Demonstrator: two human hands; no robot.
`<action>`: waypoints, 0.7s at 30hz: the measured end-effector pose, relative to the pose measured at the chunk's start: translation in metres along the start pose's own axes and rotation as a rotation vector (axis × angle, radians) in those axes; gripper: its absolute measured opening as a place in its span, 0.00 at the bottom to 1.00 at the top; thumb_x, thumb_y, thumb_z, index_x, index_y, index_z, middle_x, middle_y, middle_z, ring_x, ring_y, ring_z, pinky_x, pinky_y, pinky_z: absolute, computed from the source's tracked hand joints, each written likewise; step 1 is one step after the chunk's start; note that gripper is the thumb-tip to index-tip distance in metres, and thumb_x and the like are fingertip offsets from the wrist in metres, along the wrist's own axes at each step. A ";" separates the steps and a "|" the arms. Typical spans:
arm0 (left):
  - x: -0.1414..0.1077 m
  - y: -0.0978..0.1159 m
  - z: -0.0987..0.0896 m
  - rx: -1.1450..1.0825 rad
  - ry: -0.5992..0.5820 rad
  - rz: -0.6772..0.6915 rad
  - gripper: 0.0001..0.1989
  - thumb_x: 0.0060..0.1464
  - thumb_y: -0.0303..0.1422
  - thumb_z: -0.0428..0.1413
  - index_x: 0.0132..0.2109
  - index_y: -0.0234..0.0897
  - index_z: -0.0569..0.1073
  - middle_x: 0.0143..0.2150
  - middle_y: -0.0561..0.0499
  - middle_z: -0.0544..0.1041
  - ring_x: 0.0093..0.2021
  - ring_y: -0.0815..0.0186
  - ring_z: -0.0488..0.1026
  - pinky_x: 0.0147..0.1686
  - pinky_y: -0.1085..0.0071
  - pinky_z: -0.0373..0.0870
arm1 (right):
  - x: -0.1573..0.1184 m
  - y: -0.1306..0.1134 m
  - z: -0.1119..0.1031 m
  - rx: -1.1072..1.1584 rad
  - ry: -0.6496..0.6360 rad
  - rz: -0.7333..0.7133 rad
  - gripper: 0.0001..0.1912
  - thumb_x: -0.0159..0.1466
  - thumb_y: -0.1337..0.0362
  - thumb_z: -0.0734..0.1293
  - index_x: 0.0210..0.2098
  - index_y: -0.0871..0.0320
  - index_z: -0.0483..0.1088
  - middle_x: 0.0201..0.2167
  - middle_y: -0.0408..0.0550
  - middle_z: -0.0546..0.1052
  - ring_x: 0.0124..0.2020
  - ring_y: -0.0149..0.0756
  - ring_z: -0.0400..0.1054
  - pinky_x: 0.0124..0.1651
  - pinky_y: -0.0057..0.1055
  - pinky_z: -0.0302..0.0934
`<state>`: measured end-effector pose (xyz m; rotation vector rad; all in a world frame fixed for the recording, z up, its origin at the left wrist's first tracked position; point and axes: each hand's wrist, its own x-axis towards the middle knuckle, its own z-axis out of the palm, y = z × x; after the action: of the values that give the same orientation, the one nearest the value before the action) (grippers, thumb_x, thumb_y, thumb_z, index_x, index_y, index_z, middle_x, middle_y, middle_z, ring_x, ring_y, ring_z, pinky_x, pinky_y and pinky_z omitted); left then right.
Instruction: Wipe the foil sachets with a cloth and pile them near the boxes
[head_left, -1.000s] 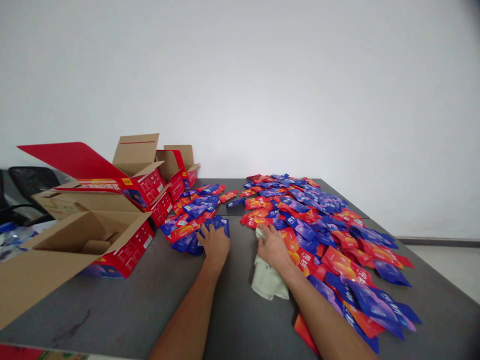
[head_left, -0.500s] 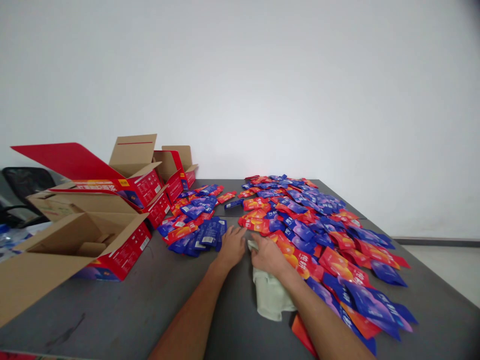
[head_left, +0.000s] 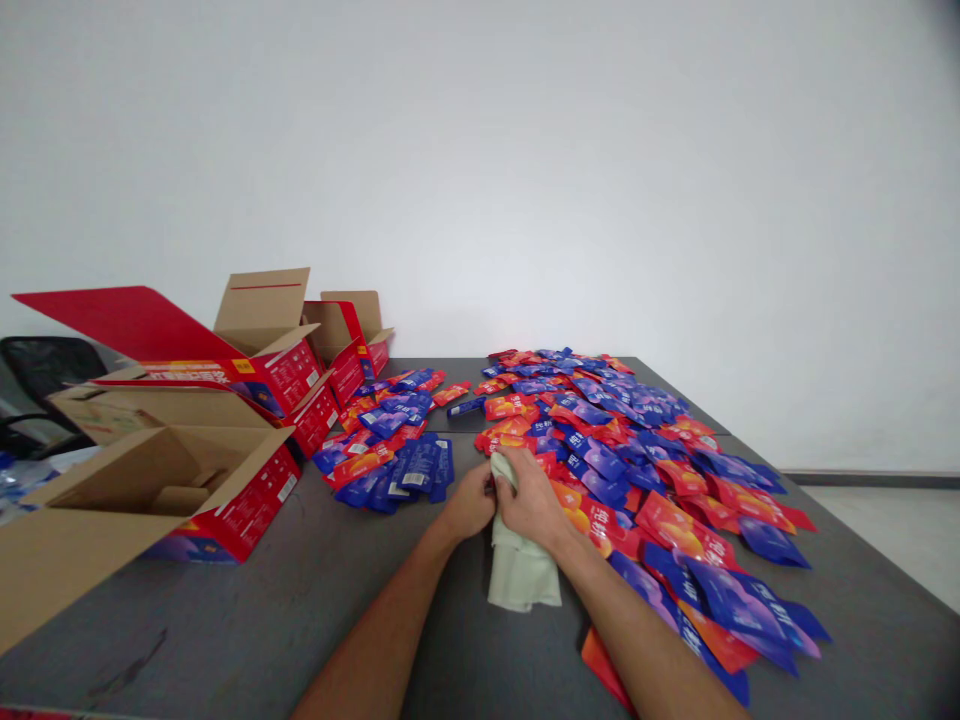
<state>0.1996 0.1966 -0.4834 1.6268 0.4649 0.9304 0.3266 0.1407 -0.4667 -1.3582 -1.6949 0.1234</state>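
A pale green folded cloth (head_left: 523, 575) hangs down toward me from between my hands, over the dark tabletop. My right hand (head_left: 529, 500) is closed round its upper part, thumb on the near side. Close against it on the left, my left hand (head_left: 472, 502) has its fingers curled in beside the cloth's edge. What those fingers grip, if anything, is hidden. Just right of my hands begins a wide spread of red and blue pouches (head_left: 600, 455). A smaller heap of similar pouches (head_left: 420, 465) lies to the left.
Open red cardboard boxes (head_left: 259, 510) line the left side, flaps sticking out over the grey table (head_left: 300, 620). A dark blue tube-shaped item (head_left: 466, 407) lies between the pouch heaps. Behind the boxes is a black chair (head_left: 52, 365). A white wall rises beyond the table.
My right hand has gone from pointing at the table to gripping the cloth, which has shifted left and upright. My left fingers, spread on the table before, have curled in beside it.
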 end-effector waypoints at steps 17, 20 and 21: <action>0.004 0.001 -0.020 -0.349 0.505 -0.152 0.16 0.53 0.45 0.62 0.39 0.35 0.77 0.36 0.50 0.80 0.35 0.66 0.75 0.38 0.70 0.71 | 0.001 -0.006 0.003 -0.030 0.071 0.186 0.28 0.65 0.62 0.62 0.63 0.62 0.61 0.61 0.62 0.70 0.62 0.50 0.65 0.65 0.51 0.59; 0.005 0.006 -0.017 -0.487 0.477 -0.152 0.15 0.53 0.43 0.63 0.40 0.34 0.77 0.37 0.48 0.81 0.36 0.64 0.77 0.41 0.68 0.72 | 0.002 -0.010 0.001 0.024 0.036 0.247 0.28 0.64 0.62 0.63 0.63 0.59 0.62 0.60 0.59 0.71 0.60 0.49 0.68 0.63 0.49 0.61; 0.005 0.008 -0.015 -0.532 0.445 -0.155 0.15 0.53 0.42 0.63 0.41 0.34 0.77 0.38 0.47 0.81 0.37 0.64 0.77 0.43 0.67 0.72 | 0.002 -0.011 0.000 0.052 0.039 0.270 0.27 0.64 0.61 0.63 0.62 0.58 0.62 0.58 0.57 0.73 0.58 0.49 0.69 0.61 0.48 0.62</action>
<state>0.1898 0.2079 -0.4733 0.8904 0.5764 1.1814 0.3188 0.1385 -0.4591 -1.5350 -1.4596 0.2906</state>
